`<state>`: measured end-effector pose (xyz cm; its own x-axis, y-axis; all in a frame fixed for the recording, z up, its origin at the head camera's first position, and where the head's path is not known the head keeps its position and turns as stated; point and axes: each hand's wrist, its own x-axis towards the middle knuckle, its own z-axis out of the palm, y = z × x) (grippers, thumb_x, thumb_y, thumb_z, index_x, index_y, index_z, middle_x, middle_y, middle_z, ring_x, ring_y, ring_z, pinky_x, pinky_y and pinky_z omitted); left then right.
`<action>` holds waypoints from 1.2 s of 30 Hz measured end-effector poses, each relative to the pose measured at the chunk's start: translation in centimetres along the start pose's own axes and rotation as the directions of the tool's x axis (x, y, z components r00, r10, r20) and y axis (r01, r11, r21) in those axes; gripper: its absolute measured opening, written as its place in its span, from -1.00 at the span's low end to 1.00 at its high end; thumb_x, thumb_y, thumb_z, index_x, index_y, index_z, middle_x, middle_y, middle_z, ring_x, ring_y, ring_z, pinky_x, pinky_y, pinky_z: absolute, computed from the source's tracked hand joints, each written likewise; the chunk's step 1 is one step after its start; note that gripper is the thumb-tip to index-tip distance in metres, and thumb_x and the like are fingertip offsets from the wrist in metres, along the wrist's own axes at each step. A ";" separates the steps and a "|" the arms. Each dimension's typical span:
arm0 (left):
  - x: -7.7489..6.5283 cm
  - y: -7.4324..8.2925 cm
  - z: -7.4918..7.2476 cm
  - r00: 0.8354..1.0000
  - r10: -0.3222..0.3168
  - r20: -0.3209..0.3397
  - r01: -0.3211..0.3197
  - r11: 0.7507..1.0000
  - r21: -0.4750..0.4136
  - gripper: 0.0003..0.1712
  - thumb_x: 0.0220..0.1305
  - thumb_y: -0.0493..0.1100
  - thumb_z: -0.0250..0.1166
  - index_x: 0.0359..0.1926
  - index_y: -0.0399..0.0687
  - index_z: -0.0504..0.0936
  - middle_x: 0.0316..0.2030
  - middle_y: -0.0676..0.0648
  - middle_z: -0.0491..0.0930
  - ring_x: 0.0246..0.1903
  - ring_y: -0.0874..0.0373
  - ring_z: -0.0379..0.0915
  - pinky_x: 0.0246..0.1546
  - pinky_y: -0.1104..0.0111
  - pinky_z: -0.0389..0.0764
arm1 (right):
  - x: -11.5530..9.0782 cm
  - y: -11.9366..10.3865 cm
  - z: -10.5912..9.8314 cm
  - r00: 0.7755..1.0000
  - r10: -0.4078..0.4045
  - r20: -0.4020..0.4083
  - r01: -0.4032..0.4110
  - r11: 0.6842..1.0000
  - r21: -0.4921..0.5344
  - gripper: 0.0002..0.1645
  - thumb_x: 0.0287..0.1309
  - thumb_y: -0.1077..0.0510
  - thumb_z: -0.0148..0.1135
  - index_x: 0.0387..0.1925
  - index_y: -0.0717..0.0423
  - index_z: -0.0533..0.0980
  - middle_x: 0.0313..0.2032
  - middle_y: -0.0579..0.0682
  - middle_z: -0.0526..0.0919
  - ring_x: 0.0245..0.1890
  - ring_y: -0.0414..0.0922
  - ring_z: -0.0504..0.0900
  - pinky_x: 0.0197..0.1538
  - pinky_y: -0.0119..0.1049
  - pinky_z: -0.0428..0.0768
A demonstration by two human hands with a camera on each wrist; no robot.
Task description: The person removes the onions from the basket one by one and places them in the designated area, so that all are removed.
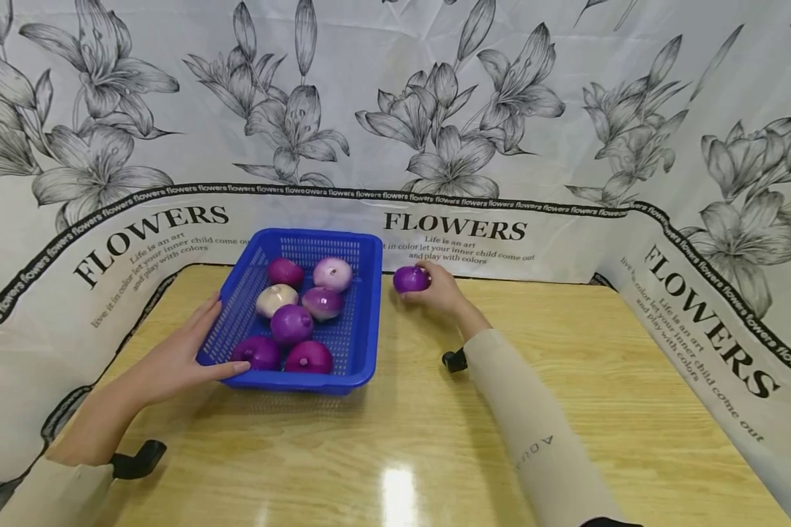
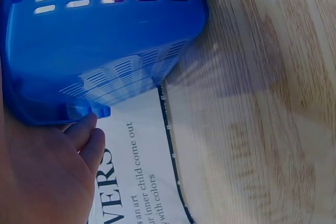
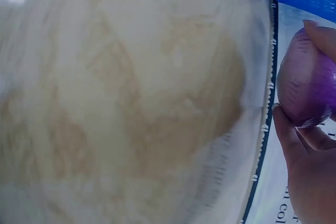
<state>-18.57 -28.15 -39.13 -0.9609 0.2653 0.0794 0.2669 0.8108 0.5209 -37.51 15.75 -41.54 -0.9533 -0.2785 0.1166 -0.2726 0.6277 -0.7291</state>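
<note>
A blue plastic basket [image 1: 362,322] stands at the left of the table with several onions in it, mostly purple and a couple paler. My left hand [image 1: 178,351] grips its near left corner, thumb over the front rim and fingers along the left side. In the left wrist view, fingertips [image 2: 93,140] touch the basket's rim [image 2: 31,114]. To the right of the basket, my right hand [image 1: 442,289] holds a purple onion [image 1: 409,279] between thumb and fingers, near the table's back edge. The right wrist view shows this onion [image 3: 302,82] partly cut off by the frame.
The wood-grain table [image 1: 567,380] spreads out to the right and in front of the basket. A white cloth [image 1: 461,227] printed with flowers and lettering hangs behind and along both sides. Inside the basket, a whitish onion [image 1: 277,300] lies near the left wall.
</note>
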 end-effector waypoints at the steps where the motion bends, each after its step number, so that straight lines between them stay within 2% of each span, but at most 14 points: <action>1: -0.1 0.0 0.0 1.000 -0.001 -0.001 0.001 1.000 -0.002 0.41 0.19 0.36 0.40 0.64 -0.14 -0.33 0.63 -0.22 -0.35 0.54 -0.44 -0.23 0.34 -0.43 0.08 | 0.0 0.1 0.2 1.000 0.009 0.001 -0.009 1.000 0.007 0.06 -0.01 0.13 0.60 0.46 0.26 0.26 0.32 0.29 0.43 0.25 0.21 0.51 0.32 0.05 0.50; 10: 0.2 0.0 0.0 1.000 0.005 -0.014 -0.005 1.000 0.003 0.40 0.19 0.37 0.40 0.64 -0.12 -0.32 0.64 -0.19 -0.35 0.55 -0.40 -0.26 0.36 -0.42 0.06 | 0.4 1.0 1.1 0.997 0.052 -0.061 -0.051 0.999 0.009 0.07 0.00 0.11 0.61 0.45 0.32 0.24 0.32 0.33 0.41 0.28 0.23 0.48 0.35 0.06 0.47; 23: 0.0 0.0 0.1 1.000 -0.001 -0.010 0.001 1.000 -0.018 0.40 0.20 0.36 0.40 0.64 -0.15 -0.31 0.64 -0.21 -0.35 0.55 -0.41 -0.26 0.36 -0.42 0.05 | 0.4 0.7 1.6 0.997 0.075 -0.034 -0.074 0.997 0.033 0.10 0.03 0.14 0.58 0.50 0.27 0.17 0.37 0.35 0.32 0.31 0.26 0.44 0.37 0.10 0.43; 36: 0.0 -0.1 0.2 1.000 0.001 -0.014 -0.001 1.000 -0.022 0.40 0.20 0.35 0.40 0.64 -0.16 -0.31 0.64 -0.21 -0.34 0.56 -0.40 -0.27 0.37 -0.41 0.04 | 0.1 0.9 1.5 0.996 0.086 0.005 -0.087 0.995 0.057 0.08 0.11 0.04 0.54 0.52 0.23 0.16 0.39 0.34 0.29 0.33 0.26 0.43 0.36 0.11 0.44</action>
<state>-18.56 -28.17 -39.35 -0.9616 0.2587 0.0913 0.2661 0.7991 0.5391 -37.65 15.19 -43.21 -0.9726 -0.2271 0.0496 -0.1812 0.6068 -0.7739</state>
